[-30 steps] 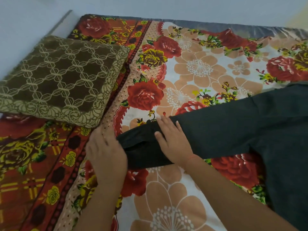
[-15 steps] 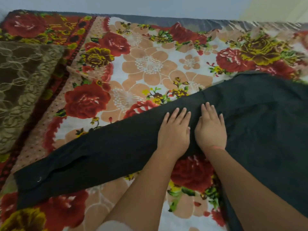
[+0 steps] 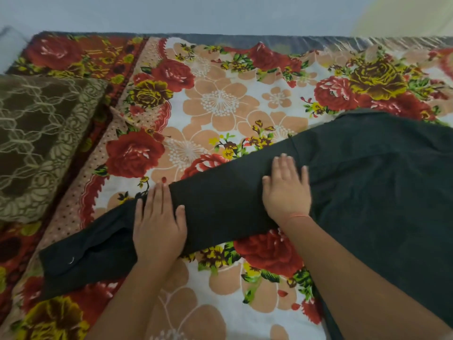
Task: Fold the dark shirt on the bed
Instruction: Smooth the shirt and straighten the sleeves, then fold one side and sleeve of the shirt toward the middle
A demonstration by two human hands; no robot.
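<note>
I count one dark shirt [image 3: 355, 192] spread on the bed [image 3: 220, 106], with one sleeve [image 3: 171, 217] stretched out to the left. I see two hands on that sleeve: one left hand [image 3: 158, 227] and one right hand [image 3: 286, 192], both flat with fingers extended. One thin orange band [image 3: 297, 216] circles the right wrist. There is one brown patterned pillow [image 3: 41, 143] at the left, one floral bedsheet, and one small metal snap [image 3: 71, 260] near the cuff.
</note>
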